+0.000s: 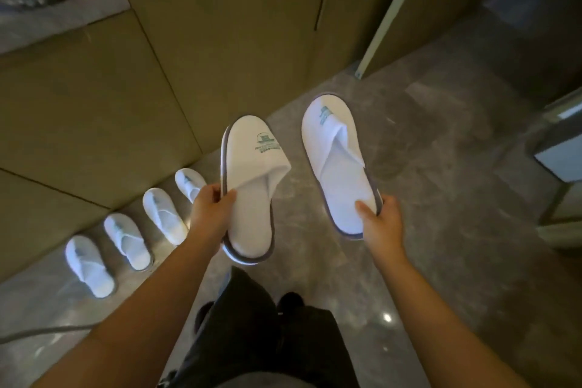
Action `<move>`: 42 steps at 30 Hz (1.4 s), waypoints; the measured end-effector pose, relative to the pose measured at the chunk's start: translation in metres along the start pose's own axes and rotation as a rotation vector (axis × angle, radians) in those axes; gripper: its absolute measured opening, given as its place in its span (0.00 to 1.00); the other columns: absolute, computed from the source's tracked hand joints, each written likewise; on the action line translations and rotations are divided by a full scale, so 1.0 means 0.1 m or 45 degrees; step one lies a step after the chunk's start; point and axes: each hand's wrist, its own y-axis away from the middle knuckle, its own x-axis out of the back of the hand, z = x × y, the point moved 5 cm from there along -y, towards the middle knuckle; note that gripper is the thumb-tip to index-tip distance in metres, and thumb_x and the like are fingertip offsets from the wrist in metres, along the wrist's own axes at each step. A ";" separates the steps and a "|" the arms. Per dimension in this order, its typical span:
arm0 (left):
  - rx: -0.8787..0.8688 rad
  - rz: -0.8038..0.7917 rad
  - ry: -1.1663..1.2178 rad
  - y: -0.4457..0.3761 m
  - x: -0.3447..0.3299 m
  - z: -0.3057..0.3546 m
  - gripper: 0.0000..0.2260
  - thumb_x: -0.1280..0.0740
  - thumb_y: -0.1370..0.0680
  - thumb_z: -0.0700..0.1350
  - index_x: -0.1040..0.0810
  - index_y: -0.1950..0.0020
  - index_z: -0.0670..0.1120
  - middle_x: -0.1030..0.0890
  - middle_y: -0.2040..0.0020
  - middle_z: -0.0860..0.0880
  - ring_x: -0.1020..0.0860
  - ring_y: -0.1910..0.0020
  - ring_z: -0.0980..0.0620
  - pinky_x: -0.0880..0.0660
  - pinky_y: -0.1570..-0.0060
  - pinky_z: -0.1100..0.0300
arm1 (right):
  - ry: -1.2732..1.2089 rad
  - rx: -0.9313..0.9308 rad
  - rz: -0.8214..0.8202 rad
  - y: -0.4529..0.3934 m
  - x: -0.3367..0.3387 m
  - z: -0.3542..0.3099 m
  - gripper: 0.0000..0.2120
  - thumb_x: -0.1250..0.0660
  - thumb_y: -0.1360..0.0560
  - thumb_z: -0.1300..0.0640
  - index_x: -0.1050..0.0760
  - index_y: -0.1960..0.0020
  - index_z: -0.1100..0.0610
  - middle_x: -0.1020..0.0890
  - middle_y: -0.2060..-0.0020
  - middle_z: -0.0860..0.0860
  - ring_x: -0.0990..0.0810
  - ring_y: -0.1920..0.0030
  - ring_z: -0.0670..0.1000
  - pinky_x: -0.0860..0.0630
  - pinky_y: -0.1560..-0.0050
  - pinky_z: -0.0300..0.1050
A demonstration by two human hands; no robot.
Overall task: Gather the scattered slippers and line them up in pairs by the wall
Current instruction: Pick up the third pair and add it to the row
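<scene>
I hold two white slippers with grey soles and a green logo, above the floor, toes pointing away from me. My left hand (pixel 210 213) grips the left slipper (pixel 252 186) at its left edge near the opening. My right hand (pixel 379 220) pinches the heel end of the right slipper (pixel 335 161). Several more white slippers stand in a row on the floor along the tan wall (pixel 132 110): the nearest to my left hand (pixel 189 181), then another (pixel 163 214), a third (pixel 127 239) and the last at the left (pixel 88 264).
The floor (pixel 441 167) is glossy grey marble. A door frame edge (pixel 387 12) stands at the upper right, and a metal-legged piece of furniture (pixel 557 161) sits at the far right. My dark trousers and shoes (pixel 267 324) are below the hands.
</scene>
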 end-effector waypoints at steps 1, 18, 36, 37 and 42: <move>0.023 0.047 0.016 -0.10 -0.02 0.02 0.06 0.40 0.24 0.45 0.27 0.52 0.44 0.24 0.60 0.48 0.27 0.56 0.48 0.31 0.58 0.54 | 0.023 0.015 -0.052 -0.20 -0.08 -0.06 0.16 0.35 0.27 0.61 0.33 0.43 0.67 0.29 0.52 0.56 0.28 0.51 0.54 0.30 0.53 0.47; 0.374 0.400 0.112 -2.53 -0.79 -0.60 0.08 0.37 0.25 0.45 0.31 0.64 0.53 0.26 0.64 0.51 0.27 0.61 0.50 0.30 0.65 0.58 | 0.339 0.177 -0.513 -2.88 -2.31 0.22 0.14 0.35 0.27 0.61 0.33 0.45 0.66 0.29 0.54 0.54 0.28 0.54 0.52 0.30 0.56 0.46; 0.289 0.484 0.002 -5.16 -2.42 -3.44 0.03 0.35 0.26 0.46 0.26 0.53 0.50 0.24 0.63 0.56 0.26 0.63 0.57 0.32 0.63 0.60 | 0.315 0.030 -0.467 -4.99 -4.48 3.57 0.13 0.38 0.27 0.63 0.34 0.44 0.68 0.28 0.53 0.58 0.28 0.54 0.55 0.32 0.56 0.44; 0.261 0.503 0.005 -5.29 -2.47 -3.53 0.05 0.35 0.27 0.45 0.25 0.52 0.50 0.23 0.62 0.54 0.26 0.63 0.55 0.31 0.61 0.59 | 0.293 0.034 -0.434 -5.10 -4.57 3.68 0.13 0.39 0.26 0.63 0.35 0.44 0.68 0.29 0.53 0.58 0.29 0.54 0.55 0.32 0.55 0.44; 0.201 0.545 0.058 -5.74 -2.62 -3.78 0.08 0.36 0.26 0.46 0.26 0.48 0.50 0.22 0.58 0.51 0.26 0.62 0.57 0.30 0.60 0.59 | 0.212 0.062 -0.388 -5.48 -4.92 3.99 0.15 0.37 0.26 0.62 0.34 0.43 0.69 0.27 0.53 0.61 0.26 0.52 0.59 0.32 0.55 0.44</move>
